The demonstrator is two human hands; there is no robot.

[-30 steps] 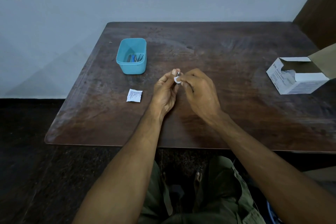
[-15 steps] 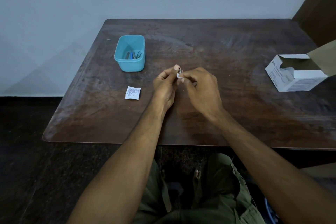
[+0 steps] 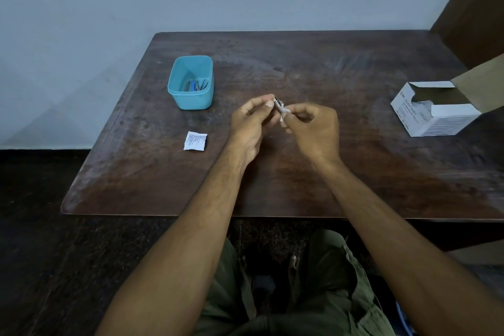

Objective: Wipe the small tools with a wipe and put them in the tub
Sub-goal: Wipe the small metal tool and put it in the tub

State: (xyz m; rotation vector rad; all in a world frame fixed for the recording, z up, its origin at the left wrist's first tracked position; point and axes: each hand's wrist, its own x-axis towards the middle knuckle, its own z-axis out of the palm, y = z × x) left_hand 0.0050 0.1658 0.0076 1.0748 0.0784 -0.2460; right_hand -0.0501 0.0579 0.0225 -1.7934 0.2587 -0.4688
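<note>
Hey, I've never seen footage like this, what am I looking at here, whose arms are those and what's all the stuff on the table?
This is no machine: a camera worn on a person's head looks down at their own two bare arms. The left hand pinches a small metal tool, and the right hand rubs it with a small white wipe. They work above a dark wooden table. On it stand a turquoise tub with a few tools already inside, a torn white wipe packet nearer the person, and an open white box of wipes at the right.
</note>
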